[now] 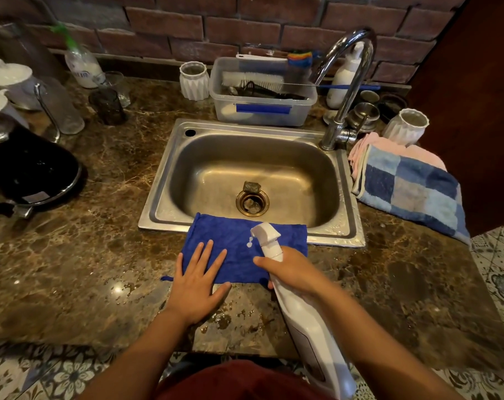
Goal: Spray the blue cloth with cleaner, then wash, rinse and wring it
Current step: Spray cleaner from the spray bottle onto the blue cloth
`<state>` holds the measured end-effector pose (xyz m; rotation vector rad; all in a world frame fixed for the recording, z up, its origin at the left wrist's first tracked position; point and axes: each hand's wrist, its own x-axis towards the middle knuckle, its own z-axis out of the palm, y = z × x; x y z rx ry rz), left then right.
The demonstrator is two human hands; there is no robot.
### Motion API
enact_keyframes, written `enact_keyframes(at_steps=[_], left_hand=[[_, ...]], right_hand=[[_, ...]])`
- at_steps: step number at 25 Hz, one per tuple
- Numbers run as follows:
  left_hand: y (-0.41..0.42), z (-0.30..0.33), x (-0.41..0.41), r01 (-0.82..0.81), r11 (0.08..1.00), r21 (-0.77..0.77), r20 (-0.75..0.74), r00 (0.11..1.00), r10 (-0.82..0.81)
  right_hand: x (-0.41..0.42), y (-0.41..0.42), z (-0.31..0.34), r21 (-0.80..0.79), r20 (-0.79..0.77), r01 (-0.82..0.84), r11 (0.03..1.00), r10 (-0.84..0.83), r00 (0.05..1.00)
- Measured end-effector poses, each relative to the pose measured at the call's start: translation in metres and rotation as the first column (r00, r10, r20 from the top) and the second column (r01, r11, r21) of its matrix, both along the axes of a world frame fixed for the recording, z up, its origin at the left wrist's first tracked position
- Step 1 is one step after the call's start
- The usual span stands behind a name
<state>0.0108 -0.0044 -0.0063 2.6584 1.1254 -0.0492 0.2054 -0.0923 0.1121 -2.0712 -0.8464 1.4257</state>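
The blue cloth (236,241) lies flat on the marble counter, its far edge over the front rim of the steel sink (169,174). My left hand (197,287) presses flat on the cloth's near left part, fingers spread. My right hand (291,269) grips the neck of a white spray bottle (305,319), tilted with its nozzle over the cloth's right half. A small white blob of cleaner sits on the cloth just under the nozzle.
The chrome tap (346,90) stands at the sink's back right. A checked towel (409,189) lies right of the sink, and a plastic tub of brushes (262,111) behind it. A black pan (28,174) and glasses occupy the left counter. Water spots the counter near me.
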Motion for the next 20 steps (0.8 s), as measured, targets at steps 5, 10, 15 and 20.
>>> enact_keyframes(at_steps=[5, 10, 15, 20], left_hand=[[0.000, -0.001, 0.000, -0.012, 1.000, 0.008, 0.012, 1.000, 0.012], [0.001, 0.000, 0.000, -0.008, 1.000, 0.011, 0.004, 1.000, 0.008], [0.001, 0.000, 0.000, 0.000, 1.000, 0.003, -0.007, 1.000, 0.000], [0.002, 0.002, 0.000, 0.007, 0.999, -0.032, -0.041, 0.999, -0.009]], right_hand=[[0.005, -0.003, -0.003, 0.014, -0.055, 0.050, 0.999, -0.049, 0.997], [0.009, -0.008, -0.006, -0.021, -0.080, 0.125, 0.992, -0.126, 0.989], [0.014, -0.012, -0.004, -0.027, -0.133, 0.131, 0.991, -0.134, 0.982], [0.033, -0.018, 0.018, 0.083, -0.085, 0.248, 0.965, -0.241, 0.967]])
